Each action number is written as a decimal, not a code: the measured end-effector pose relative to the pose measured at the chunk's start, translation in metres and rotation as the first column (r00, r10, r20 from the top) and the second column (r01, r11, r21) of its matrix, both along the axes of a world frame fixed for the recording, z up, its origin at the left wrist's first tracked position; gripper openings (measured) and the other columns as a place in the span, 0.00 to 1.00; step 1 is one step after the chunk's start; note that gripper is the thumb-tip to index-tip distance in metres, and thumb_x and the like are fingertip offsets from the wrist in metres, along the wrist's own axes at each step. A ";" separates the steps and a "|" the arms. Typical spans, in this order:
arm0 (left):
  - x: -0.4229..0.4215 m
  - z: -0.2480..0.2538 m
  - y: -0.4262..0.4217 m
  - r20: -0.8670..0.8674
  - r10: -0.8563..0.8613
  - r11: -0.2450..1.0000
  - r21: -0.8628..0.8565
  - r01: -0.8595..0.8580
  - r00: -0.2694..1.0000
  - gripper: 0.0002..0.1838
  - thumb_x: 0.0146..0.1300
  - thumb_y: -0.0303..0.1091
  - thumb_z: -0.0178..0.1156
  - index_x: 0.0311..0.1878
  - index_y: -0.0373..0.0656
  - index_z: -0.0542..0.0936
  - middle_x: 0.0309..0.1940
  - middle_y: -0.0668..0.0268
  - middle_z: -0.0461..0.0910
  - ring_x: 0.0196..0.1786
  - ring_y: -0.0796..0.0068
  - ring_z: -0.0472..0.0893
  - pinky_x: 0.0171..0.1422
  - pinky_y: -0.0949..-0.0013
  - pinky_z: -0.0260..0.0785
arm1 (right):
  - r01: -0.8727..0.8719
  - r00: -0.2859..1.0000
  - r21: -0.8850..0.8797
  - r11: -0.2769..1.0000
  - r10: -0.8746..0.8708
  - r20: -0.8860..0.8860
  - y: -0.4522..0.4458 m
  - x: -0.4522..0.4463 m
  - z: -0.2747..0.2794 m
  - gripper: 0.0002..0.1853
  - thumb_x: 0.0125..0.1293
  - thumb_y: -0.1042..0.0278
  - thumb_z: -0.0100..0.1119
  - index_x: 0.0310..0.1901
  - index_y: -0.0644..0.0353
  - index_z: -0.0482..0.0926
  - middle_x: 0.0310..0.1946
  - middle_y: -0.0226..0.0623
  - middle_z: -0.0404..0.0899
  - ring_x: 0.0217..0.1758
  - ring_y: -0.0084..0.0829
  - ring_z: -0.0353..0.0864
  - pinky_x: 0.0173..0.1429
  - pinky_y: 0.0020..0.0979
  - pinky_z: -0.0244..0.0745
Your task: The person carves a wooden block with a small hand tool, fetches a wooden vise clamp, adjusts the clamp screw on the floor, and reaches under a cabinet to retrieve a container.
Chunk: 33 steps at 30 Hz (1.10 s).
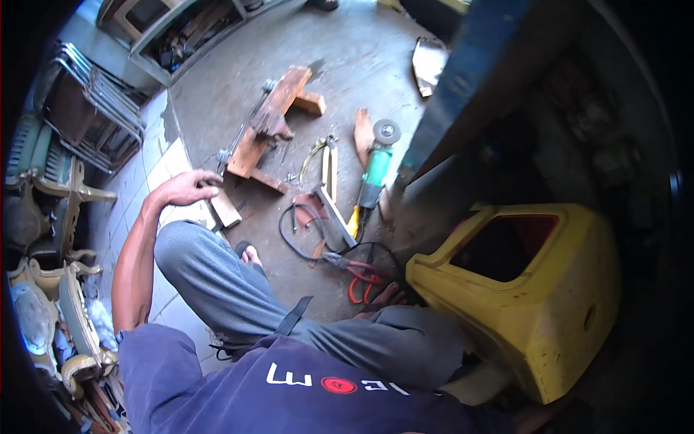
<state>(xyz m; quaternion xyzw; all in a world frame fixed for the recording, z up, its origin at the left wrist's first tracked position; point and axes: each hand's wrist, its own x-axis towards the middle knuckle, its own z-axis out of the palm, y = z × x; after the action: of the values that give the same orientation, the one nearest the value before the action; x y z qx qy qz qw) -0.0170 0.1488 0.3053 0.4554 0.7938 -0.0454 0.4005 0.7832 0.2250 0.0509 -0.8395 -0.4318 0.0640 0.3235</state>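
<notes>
My left hand (pixel 189 188) hovers at the left, beside the near end of a wooden bench clamp (pixel 251 145) with metal fittings. Its fingers point right with a gap at the thumb, and nothing shows in them. Just below that hand lies a pale wood block (pixel 226 208); whether they touch I cannot tell. My right hand is out of sight; only some forearm (pixel 536 417) shows low at the right, under a yellow shell (pixel 571 289) with a window-like opening. A green angle grinder (pixel 376 168) lies ahead, its disc facing up.
Red-handled pliers (pixel 356 266), yellow-handled pliers (pixel 330 163), a metal angle piece (pixel 335 217) and a black cable (pixel 288 237) lie on the concrete floor. Stacked metal-framed chairs (pixel 90 108) and carved chair parts (pixel 69 311) line the left. A blue upright panel (pixel 463 79) stands ahead right.
</notes>
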 end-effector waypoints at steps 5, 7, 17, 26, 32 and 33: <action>-0.025 -0.010 0.016 0.013 -0.125 0.982 0.145 0.122 0.992 0.28 0.70 0.48 0.60 0.66 0.41 0.77 0.61 0.52 0.80 0.62 0.57 0.80 0.67 0.58 0.71 | 0.156 0.980 0.214 0.964 -0.178 0.089 -0.035 -0.028 0.112 0.30 0.73 0.55 0.58 0.70 0.62 0.71 0.63 0.52 0.76 0.61 0.45 0.79 0.71 0.39 0.71; -0.029 -0.013 0.029 0.053 -0.198 0.969 0.161 0.188 0.979 0.28 0.70 0.50 0.60 0.66 0.41 0.77 0.61 0.51 0.79 0.62 0.56 0.79 0.68 0.57 0.71 | 0.212 0.955 0.339 0.917 -0.267 0.125 -0.049 -0.055 0.189 0.30 0.73 0.55 0.59 0.70 0.62 0.71 0.63 0.52 0.76 0.61 0.45 0.79 0.71 0.39 0.70; 0.021 -0.067 0.055 0.431 -0.589 0.689 0.710 0.146 0.683 0.29 0.72 0.47 0.60 0.70 0.40 0.72 0.59 0.50 0.78 0.59 0.59 0.81 0.65 0.56 0.76 | -0.540 0.828 -0.001 0.842 0.532 0.175 -0.040 -0.335 0.425 0.38 0.62 0.49 0.66 0.68 0.67 0.71 0.68 0.49 0.69 0.69 0.45 0.71 0.72 0.42 0.67; 0.045 -0.126 0.030 0.633 -0.469 0.607 0.738 -0.295 0.616 0.59 0.56 0.47 0.76 0.81 0.43 0.47 0.72 0.44 0.60 0.70 0.51 0.69 0.66 0.56 0.70 | -0.945 -0.007 -0.322 0.058 0.980 0.198 0.051 -0.563 0.279 0.44 0.48 0.62 0.76 0.70 0.57 0.67 0.63 0.57 0.66 0.68 0.57 0.69 0.71 0.48 0.71; 0.035 -0.170 0.004 0.540 -0.243 0.379 0.817 -0.434 0.806 0.60 0.47 0.40 0.82 0.77 0.36 0.52 0.69 0.43 0.64 0.72 0.43 0.67 0.77 0.52 0.61 | -0.958 -0.199 -0.174 -0.226 0.967 -0.158 0.046 -0.607 0.192 0.57 0.48 0.57 0.82 0.77 0.58 0.56 0.65 0.59 0.63 0.69 0.58 0.68 0.73 0.48 0.70; 0.034 -0.180 -0.005 0.571 -0.226 0.436 0.784 -0.443 0.789 0.60 0.46 0.42 0.82 0.76 0.36 0.54 0.68 0.43 0.66 0.72 0.44 0.69 0.76 0.52 0.62 | -0.947 -0.235 -0.171 -0.273 0.949 -0.211 0.042 -0.608 0.173 0.58 0.48 0.54 0.82 0.77 0.59 0.56 0.65 0.59 0.63 0.69 0.58 0.68 0.73 0.49 0.70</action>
<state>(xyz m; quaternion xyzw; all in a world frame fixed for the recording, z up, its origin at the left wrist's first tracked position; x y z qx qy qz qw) 0.0167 0.1433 0.1253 0.5285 0.5516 0.5545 0.3301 0.1755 0.2666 0.2234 -0.2115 -0.9126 0.3487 0.0281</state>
